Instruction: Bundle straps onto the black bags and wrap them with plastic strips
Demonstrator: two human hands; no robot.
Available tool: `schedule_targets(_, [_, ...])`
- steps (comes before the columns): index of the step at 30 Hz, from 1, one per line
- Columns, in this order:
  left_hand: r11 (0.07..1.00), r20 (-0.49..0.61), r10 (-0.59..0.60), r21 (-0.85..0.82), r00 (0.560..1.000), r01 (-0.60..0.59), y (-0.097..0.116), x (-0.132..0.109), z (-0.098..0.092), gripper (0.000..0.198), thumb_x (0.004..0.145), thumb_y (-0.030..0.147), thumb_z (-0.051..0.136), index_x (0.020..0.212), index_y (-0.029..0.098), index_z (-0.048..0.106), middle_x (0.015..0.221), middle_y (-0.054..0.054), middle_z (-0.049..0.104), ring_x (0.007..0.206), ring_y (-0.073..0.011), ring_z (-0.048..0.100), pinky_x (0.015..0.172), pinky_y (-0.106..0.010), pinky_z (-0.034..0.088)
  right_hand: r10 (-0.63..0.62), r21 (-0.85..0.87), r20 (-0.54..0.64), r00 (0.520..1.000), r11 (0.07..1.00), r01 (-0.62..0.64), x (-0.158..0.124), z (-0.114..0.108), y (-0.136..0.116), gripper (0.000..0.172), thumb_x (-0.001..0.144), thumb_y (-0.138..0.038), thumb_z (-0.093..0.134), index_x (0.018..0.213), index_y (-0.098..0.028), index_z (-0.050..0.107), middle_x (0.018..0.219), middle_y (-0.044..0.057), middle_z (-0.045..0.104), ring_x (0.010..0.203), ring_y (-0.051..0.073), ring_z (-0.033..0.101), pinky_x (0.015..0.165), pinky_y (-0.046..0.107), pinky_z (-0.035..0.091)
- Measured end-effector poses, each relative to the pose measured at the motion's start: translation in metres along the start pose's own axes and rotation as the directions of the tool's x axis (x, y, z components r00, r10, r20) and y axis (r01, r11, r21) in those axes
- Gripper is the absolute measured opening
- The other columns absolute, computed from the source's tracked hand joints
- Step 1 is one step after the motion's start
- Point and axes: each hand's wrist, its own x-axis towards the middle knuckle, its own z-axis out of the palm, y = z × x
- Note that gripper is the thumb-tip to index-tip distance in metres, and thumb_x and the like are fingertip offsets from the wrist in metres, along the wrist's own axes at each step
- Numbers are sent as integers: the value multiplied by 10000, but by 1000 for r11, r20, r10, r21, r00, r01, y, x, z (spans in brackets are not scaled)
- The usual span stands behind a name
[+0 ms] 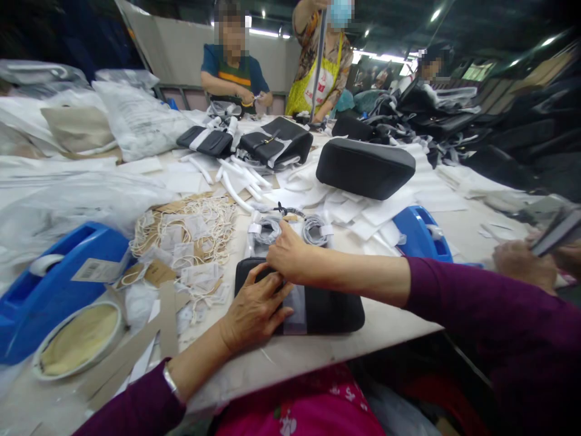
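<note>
A black handbag (336,309) lies flat at the table's front edge, with a pale translucent strip (295,309) across its middle. My left hand (254,312) rests on the bag's left part, fingers spread and touching its surface. Just above it, my right hand (290,254) reaches in from the right with its fingers closed; what they grip, if anything, is hidden. Beyond the bag, two grey wrapped coils of strap or handle (316,230) stand side by side, bound with white wrapping. A small black tie (280,209) sticks up between them.
A pile of corded tags (195,236) lies left, near a blue tape dispenser (68,284) and a round dish (82,339). Another blue dispenser (422,233) stands right. Further back are a black bag (365,166), white foam pieces and co-workers; another person's hand (524,263) is at right.
</note>
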Motion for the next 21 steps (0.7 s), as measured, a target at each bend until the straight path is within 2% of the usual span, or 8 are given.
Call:
schedule_targets(4, [1000, 55, -4, -6, 998, 4, 1, 1, -3, 411, 895, 308, 529, 1271, 142, 518, 1284, -128, 561, 1225, -241, 477, 1110, -493, 215, -81, -74, -94, 992, 995, 74, 13, 9, 21, 62, 762, -222, 677, 754, -161, 685, 769, 69, 693, 783, 262, 621, 922, 512, 259])
schedule_targets(7, [1000, 111, 0, -12, 994, 1, 2, 4, -6, 440, 913, 313, 499, 1321, 152, 472, 1346, -105, 529, 1244, -238, 464, 1114, -490, 196, -177, -73, -137, 975, 983, 169, 17, 17, 58, 177, 711, -280, 759, 812, -158, 680, 756, 41, 679, 806, 220, 603, 946, 435, 244])
schedule_targets(9, [1000, 128, 5, -18, 992, -3, 2, 6, -8, 433, 922, 317, 482, 1324, 158, 470, 1357, -93, 524, 1260, -238, 450, 1116, -487, 188, -127, -49, -194, 973, 992, 120, 13, 20, 79, 215, 736, -290, 749, 855, -129, 672, 800, 65, 677, 846, 215, 591, 923, 394, 265])
schedule_targets(11, [1000, 127, 11, -21, 992, -8, 2, 7, -9, 425, 927, 320, 473, 1321, 160, 474, 1354, -81, 531, 1270, -234, 441, 1117, -482, 181, 28, -5, -325, 945, 1000, -31, 0, 23, 86, 155, 790, -219, 687, 887, -100, 661, 871, 105, 673, 903, 232, 575, 882, 378, 300])
schedule_targets(13, [1000, 120, 6, -21, 993, -3, 2, 7, -9, 427, 929, 327, 472, 1322, 161, 472, 1357, -71, 531, 1270, -229, 440, 1120, -474, 173, 172, 104, -466, 868, 985, -140, -19, 31, 74, 133, 835, -109, 577, 944, -94, 652, 938, 119, 666, 942, 236, 557, 847, 366, 338])
schedule_targets(15, [1000, 121, -1, -25, 993, 4, 1, 6, -9, 432, 931, 332, 469, 1328, 161, 466, 1361, -67, 528, 1272, -224, 437, 1126, -468, 165, 223, 236, -550, 805, 966, -107, -41, 46, 46, 255, 857, -45, 478, 1044, -114, 636, 1015, 103, 659, 961, 215, 551, 852, 350, 370])
schedule_targets(18, [999, 123, -9, -37, 992, 13, 1, 4, -9, 422, 930, 324, 469, 1318, 159, 477, 1355, -72, 532, 1286, -224, 423, 1136, -467, 155, 215, 344, -591, 777, 939, 2, -65, 80, 2, 359, 907, -112, 440, 1256, -109, 526, 1251, 115, 579, 1129, 205, 501, 981, 350, 361])
schedule_targets(21, [999, 124, -1, -46, 992, 6, 1, 4, -8, 401, 925, 315, 478, 1301, 177, 494, 1365, -71, 521, 1294, -224, 415, 1137, -470, 160, 256, 355, -573, 779, 934, -46, -68, 108, -18, 450, 939, -221, 438, 1364, -75, 415, 1393, 150, 460, 1288, 237, 392, 1095, 398, 280])
